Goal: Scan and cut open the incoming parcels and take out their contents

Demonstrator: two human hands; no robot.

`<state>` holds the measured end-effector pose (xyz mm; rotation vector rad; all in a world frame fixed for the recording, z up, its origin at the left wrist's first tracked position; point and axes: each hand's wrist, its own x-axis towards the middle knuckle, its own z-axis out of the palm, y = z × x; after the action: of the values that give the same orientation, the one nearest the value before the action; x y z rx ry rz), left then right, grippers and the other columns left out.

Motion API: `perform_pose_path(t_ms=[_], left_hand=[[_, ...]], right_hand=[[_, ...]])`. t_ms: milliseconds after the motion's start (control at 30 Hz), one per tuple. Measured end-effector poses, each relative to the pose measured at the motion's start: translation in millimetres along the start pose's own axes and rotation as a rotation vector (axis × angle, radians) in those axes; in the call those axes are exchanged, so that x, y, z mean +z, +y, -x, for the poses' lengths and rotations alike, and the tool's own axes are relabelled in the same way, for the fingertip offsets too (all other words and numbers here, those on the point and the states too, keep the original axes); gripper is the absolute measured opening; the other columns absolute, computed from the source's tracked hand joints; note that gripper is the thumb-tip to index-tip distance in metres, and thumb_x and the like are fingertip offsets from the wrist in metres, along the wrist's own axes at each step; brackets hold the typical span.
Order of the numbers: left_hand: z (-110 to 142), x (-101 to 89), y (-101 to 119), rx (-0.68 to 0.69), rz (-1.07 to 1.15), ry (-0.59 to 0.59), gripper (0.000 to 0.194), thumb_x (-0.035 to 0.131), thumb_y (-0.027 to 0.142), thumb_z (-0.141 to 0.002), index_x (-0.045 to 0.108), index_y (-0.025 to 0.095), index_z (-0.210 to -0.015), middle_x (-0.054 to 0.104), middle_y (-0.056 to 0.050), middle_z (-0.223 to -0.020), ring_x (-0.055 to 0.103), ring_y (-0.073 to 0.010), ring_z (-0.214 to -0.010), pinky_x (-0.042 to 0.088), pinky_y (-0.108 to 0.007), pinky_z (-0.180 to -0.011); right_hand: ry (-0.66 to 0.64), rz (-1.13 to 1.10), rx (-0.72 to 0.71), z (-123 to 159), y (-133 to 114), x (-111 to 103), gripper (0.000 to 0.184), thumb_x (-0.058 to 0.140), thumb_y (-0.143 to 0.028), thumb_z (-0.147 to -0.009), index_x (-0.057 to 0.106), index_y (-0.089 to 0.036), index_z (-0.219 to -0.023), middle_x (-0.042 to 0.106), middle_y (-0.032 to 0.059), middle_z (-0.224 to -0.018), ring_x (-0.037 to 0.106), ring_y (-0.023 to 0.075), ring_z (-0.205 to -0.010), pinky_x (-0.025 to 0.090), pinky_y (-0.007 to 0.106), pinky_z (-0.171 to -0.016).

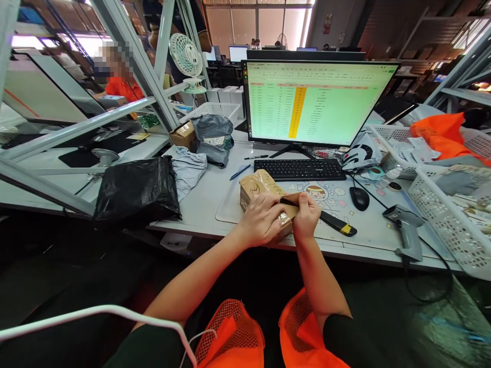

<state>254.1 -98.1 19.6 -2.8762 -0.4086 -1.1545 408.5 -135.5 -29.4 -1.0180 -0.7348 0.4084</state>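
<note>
One black bag (138, 189) lay at the table's (207, 217) left edge, beside two grey bags (215, 140) and one carton (184, 136). Near the front edge, the left hand (262, 219) rested, fingers slightly spread, on one box (254, 187); the right hand (306, 214) pinched its flap (292, 198). One cutter (338, 224) lay just right. At the right edge, one basket (447, 217) held plastic packets (466, 189).

Bright windows (259, 26) behind desks, perhaps a dim workshop
</note>
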Motion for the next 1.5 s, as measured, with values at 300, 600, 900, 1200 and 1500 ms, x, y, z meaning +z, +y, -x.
perform_pose_path(t_ms=[300, 600, 900, 1200, 1500], left_hand=[[14, -5.3, -21, -0.016, 0.098, 0.023, 0.030, 0.038, 0.027, -0.096, 0.062, 0.017, -0.110, 0.056, -0.013, -0.117, 0.049, -0.0263, -0.115, 0.038, -0.044, -0.099], [13, -18.6, -56, 0.267, 0.126, 0.381, 0.054, 0.070, 0.061, -0.086, 0.036, 0.021, -0.071, 0.051, 0.000, -0.066, 0.043, -0.0149, -0.064, 0.036, -0.031, -0.064], [-3, -50.3, -56, -0.316, 0.395, -0.187, 0.082, 0.010, 0.071, -0.099, 0.069, 0.016, -0.111, 0.055, -0.016, -0.141, 0.063, -0.0231, -0.108, 0.051, -0.038, -0.095], [-51, -66.0, -107, -0.488, -0.135, -0.636, 0.049, 0.027, 0.037, -0.102, 0.068, 0.010, -0.103, 0.072, -0.018, -0.105, 0.069, -0.0279, -0.094, 0.052, -0.038, -0.088], [-60, -81.4, -100, -0.267, -0.096, -0.650, 0.035, 0.055, 0.024, -0.087, 0.067, 0.014, -0.118, 0.067, -0.015, -0.121, 0.064, -0.0256, -0.111, 0.050, -0.036, -0.097]], right_hand=[[0.270, -0.395, 0.270, -32, 5, 9, 0.051, 0.075, -0.060, -0.075, 0.064, -0.014, -0.095, 0.070, 0.0086, -0.094, 0.069, 0.0225, -0.086, 0.061, 0.037, -0.079], [0.121, -0.055, 0.165, -22, 18, -20, 0.050, 0.067, -0.062, -0.075, 0.062, -0.015, -0.091, 0.067, 0.0080, -0.088, 0.065, 0.0204, -0.077, 0.057, 0.034, -0.073], [-0.379, 0.577, -0.662, -14, -74, -3, 0.031, 0.066, -0.032, -0.089, 0.064, -0.021, -0.118, 0.060, 0.0108, -0.128, 0.051, 0.0274, -0.130, 0.040, 0.047, -0.114], [-0.557, 0.746, -1.033, 8, -62, -23, 0.035, 0.059, -0.051, -0.098, 0.060, -0.019, -0.084, 0.051, 0.0062, -0.086, 0.053, 0.0221, -0.083, 0.046, 0.042, -0.085], [-0.235, 0.567, -0.544, 76, 25, -86, 0.087, 0.057, -0.069, -0.094, 0.013, -0.034, -0.162, -0.003, 0.0139, -0.167, 0.007, 0.0386, -0.155, 0.023, 0.066, -0.121]])
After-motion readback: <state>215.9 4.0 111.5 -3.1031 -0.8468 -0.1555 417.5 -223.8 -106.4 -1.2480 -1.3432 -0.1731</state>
